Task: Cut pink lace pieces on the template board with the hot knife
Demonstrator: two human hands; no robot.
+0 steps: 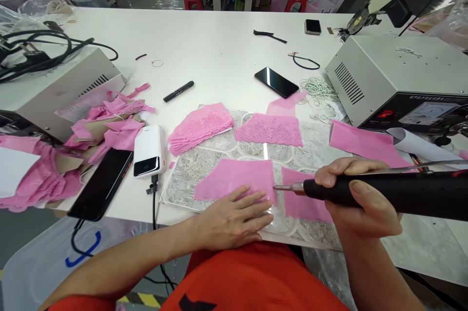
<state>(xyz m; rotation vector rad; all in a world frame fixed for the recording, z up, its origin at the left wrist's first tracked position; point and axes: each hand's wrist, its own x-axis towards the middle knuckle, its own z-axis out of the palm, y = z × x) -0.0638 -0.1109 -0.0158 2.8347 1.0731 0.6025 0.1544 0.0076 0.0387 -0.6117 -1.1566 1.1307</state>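
My left hand [236, 218] lies flat with its fingers spread on the lower edge of a pink fabric piece [234, 177]. My right hand [361, 199] is wrapped round a black pen-shaped tool [402, 194] with a metal tip. The tip points left and meets the right edge of that fabric piece. Just right of it, a second pink piece [303, 199] lies partly under the tool. Both pieces rest on a grey marbled board [186, 179]. Behind them are a stack of pink lace pieces [201, 126] and another lace piece [270, 129].
A white power bank [149, 147] and a black phone [102, 184] lie left. Another phone [277, 82] and a marker [178, 91] lie farther back. Grey machine boxes [395, 82] flank both sides; pink fabric is heaped at left.
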